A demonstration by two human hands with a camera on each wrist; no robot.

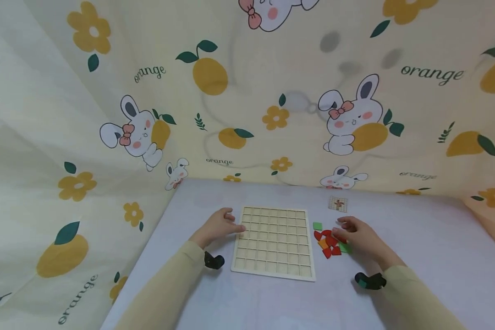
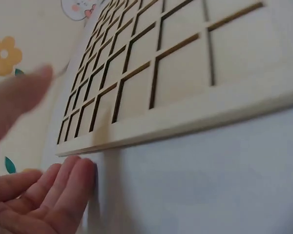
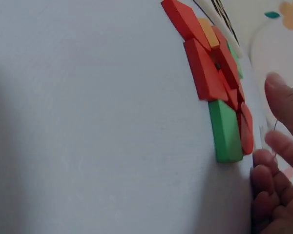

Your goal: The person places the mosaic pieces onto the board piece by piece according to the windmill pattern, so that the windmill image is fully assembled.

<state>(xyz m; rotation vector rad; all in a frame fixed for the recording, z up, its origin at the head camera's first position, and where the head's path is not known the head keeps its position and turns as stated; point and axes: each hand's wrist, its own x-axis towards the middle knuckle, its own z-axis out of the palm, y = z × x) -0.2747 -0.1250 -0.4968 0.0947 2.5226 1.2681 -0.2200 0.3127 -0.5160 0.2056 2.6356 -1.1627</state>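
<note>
Head camera view: a pale wooden gridded board [image 1: 274, 243] lies flat on the white tabletop [image 1: 247, 302], between the two hands, nearer the left edge of the tabletop than the right. The left hand [image 1: 219, 227] is beside the board's left edge, its thumb pointing across that edge at the upper half of the grid. Its grip is loose, the thumb well apart from the fingers; the left wrist view puts the fingertips just beside the board's rim near a corner, and whether they touch it I cannot tell. On the other side, the right hand [image 1: 360, 238] is over the right end of a loose cluster of coloured pieces, just beyond the board's right edge. Its fingers are slack and bent a little, with the thumb held away from them, so that grip is relaxed too. Several red pieces [image 1: 327, 252] lie together with an orange piece [image 1: 323, 244] among them, and a green piece [image 1: 345, 248] is at the cluster's right end, partly covered by the hand. In the right wrist view these are thick, flat-sided blocks, and the green one and a red one beside it are near the fingers. A green square [image 1: 317, 226] sits a little apart, towards the far edge of the tabletop, near the board's right rim. Farther that way, beyond the right hand, lies a small card [image 1: 338, 204] with a reddish pinwheel figure on a grid.
</note>
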